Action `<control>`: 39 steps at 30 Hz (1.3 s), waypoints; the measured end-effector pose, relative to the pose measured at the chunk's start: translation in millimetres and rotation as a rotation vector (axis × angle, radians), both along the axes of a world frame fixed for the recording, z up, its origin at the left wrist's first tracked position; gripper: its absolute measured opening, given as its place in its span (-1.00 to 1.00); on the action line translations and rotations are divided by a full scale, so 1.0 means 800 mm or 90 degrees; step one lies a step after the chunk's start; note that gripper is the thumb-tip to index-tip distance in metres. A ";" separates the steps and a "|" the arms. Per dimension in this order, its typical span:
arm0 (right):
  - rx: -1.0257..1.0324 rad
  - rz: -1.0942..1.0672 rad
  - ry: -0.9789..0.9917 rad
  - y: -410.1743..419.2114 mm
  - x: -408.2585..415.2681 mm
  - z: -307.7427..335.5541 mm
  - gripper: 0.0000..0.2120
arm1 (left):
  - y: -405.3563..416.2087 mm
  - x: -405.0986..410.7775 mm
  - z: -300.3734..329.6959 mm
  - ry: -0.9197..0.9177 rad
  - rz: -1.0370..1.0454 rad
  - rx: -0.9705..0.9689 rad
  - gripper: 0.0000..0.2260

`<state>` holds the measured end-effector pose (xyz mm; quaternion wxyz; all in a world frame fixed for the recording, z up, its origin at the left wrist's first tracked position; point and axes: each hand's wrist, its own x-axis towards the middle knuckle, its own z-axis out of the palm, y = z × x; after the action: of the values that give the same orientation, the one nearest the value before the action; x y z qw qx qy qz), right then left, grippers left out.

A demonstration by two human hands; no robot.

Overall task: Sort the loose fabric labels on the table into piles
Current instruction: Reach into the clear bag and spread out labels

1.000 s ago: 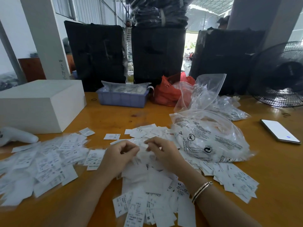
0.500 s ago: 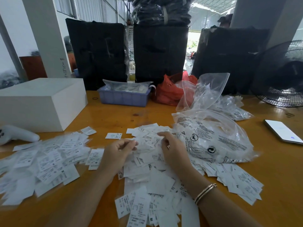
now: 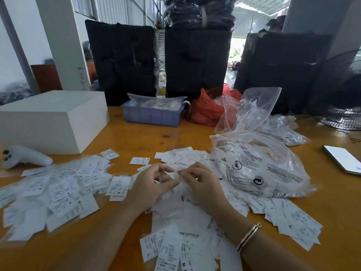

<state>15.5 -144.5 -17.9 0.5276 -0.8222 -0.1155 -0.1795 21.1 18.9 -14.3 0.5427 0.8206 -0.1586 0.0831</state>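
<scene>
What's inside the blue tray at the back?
The blue tray holds clear plastic bags with printed white pieces showing through. Whatever lies beneath them is hidden by the tray's wall.

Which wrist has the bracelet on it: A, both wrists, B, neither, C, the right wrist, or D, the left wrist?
C: the bracelet circles the wrist behind the right hand, while the forearm behind the left hand is bare.

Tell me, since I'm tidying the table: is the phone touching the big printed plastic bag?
Apart. The head view shows bare orange table between the phone and the bag.
</scene>
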 end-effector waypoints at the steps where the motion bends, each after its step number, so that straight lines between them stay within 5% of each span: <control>1: 0.042 0.001 0.007 -0.004 0.000 0.001 -0.89 | 0.001 0.001 0.000 0.008 0.004 0.008 -0.86; 7: 0.124 0.058 0.047 -0.008 -0.003 0.002 -0.81 | 0.000 0.001 0.003 -0.018 0.123 -0.165 -0.96; 14: 0.196 0.032 0.077 -0.010 -0.001 0.000 -0.76 | -0.001 0.000 0.007 0.035 0.090 -0.314 -0.96; 23: 0.473 0.079 0.081 -0.022 -0.001 0.006 -0.79 | 0.001 0.002 0.000 -0.026 0.052 -0.044 -0.88; 32: 0.282 0.067 0.021 -0.015 0.001 0.004 -0.84 | -0.002 -0.002 -0.001 -0.123 0.031 0.119 -0.91; 39: 0.223 0.089 0.027 -0.018 0.003 0.002 -0.82 | -0.002 -0.002 -0.001 -0.121 -0.003 0.122 -0.91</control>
<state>18.2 -159.3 -16.1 0.6762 -0.7113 -0.1285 -0.1423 19.2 17.4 -15.1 0.4444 0.8569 -0.2182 0.1436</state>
